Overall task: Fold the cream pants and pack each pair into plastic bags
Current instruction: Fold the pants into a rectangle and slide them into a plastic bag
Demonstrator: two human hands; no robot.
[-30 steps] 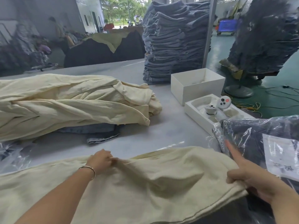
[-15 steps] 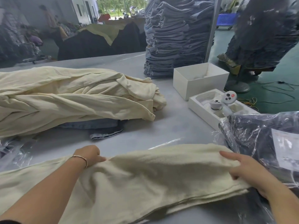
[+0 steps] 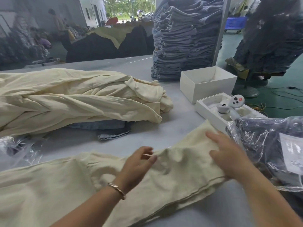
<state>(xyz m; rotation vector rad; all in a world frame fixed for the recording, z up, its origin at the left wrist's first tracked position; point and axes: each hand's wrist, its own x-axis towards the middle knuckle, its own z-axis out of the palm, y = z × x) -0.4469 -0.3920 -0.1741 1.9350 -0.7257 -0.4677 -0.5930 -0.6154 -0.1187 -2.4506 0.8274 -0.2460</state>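
Cream pants [image 3: 164, 174] lie flat and wrinkled across near table edge, one end angled up toward bagged dark clothes at right. Pile of cream pants [image 3: 78, 99] sits heaped behind at left, rumpled, lying over some blue denim.

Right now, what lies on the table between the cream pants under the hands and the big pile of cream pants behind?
In the head view, mostly bare table, plus folded jeans poking from under the pile, beyond the pants.
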